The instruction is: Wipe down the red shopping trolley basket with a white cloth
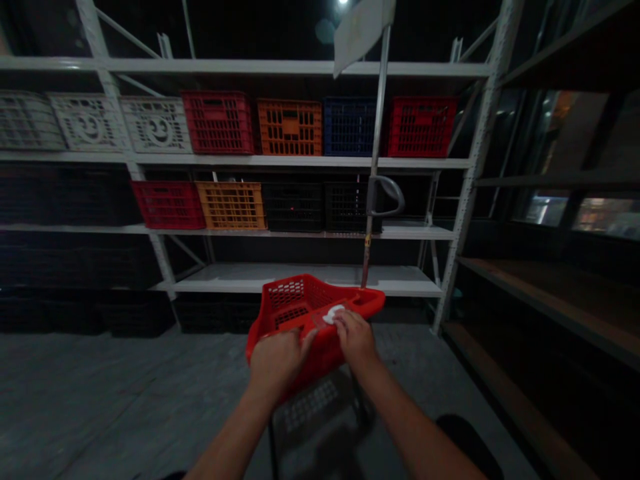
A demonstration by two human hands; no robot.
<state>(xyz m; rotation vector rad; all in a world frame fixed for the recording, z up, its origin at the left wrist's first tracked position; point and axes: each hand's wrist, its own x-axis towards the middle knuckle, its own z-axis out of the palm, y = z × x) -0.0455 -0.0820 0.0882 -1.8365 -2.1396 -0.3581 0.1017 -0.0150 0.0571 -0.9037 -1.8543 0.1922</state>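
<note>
A red plastic crate [300, 303] is tilted in front of me, above a dark crate or cart [320, 413] just below it. My left hand [277, 357] grips the crate's near rim, fingers curled over the edge. My right hand [356, 337] rests on the same rim further right, fingers pinched on a small white piece [333, 313], perhaps a label or cloth. Both forearms reach in from the bottom of the view.
White metal shelving [300, 162] stands ahead holding white, red, orange, blue and black crates in two rows. An upright pole with a grey handle [385, 197] and a sign rises behind the crate. Dark wooden shelves [550, 287] run along the right. Grey concrete floor lies left.
</note>
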